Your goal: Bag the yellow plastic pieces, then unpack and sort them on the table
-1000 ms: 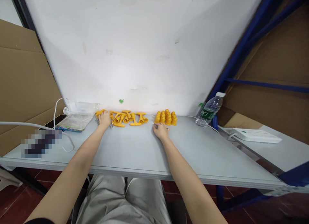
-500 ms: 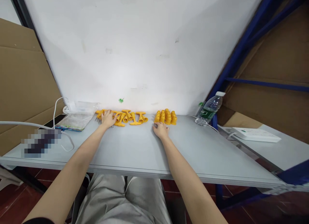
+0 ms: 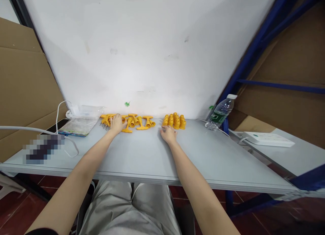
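My left hand point(image 3: 116, 124) is over the left part of a row of yellow plastic T-shaped handles with hollow, cup-like ends point(image 3: 142, 123). Its thumb is spread away from the fingers, and the hand covers some of the handles. Small metal pieces, perhaps screws point(image 3: 104, 125), lie just left of it. My right hand point(image 3: 168, 135) rests on the table at the front left of a tight block of yellow plastic caps point(image 3: 175, 120) standing upright in rows. Its thumb and fingers are apart, with the fingertips close to the nearest caps; whether they touch is unclear.
Left on the grey table point(image 3: 142, 154) are a clear plastic bag point(image 3: 81, 125), a white cable point(image 3: 25, 127) and a blurred-out dark object point(image 3: 43, 150). A water bottle point(image 3: 220, 114) leans at the right rear. Beyond it lies a white power strip point(image 3: 269, 139).
My left hand has shifted slightly right over the yellow handles, uncovering more of those at its left. The right hand stays almost where it was beside the caps.
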`<move>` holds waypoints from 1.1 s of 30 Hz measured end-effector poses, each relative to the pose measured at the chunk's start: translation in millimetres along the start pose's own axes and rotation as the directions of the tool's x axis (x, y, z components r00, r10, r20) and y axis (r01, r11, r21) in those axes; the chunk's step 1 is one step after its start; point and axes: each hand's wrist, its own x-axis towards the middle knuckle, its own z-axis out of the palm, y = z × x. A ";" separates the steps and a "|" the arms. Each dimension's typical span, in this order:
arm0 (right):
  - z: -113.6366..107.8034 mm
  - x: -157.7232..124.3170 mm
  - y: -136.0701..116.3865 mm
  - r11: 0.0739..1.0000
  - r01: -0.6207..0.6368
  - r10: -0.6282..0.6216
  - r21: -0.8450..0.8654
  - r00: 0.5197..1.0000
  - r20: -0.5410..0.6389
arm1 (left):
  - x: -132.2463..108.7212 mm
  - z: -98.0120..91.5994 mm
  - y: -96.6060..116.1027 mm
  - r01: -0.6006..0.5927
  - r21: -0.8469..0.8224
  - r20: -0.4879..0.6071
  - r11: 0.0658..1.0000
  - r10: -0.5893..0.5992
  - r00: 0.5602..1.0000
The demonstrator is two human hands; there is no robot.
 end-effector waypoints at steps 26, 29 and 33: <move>30.1 -27.7 -106.2 0.139 -0.331 -0.330 0.933 0.873 0.359 | -49.7 22.9 36.4 -0.511 -0.525 -0.404 0.681 0.329 0.854; 25.7 -29.3 -100.8 0.055 -0.361 -0.306 0.931 0.881 0.360 | -55.8 20.7 39.9 -0.541 -0.514 -0.363 0.666 0.403 0.840; 23.0 -24.7 -90.8 0.042 -0.310 -0.198 0.950 0.929 0.312 | -60.3 19.7 42.7 -0.552 -0.468 -0.299 0.690 0.464 0.834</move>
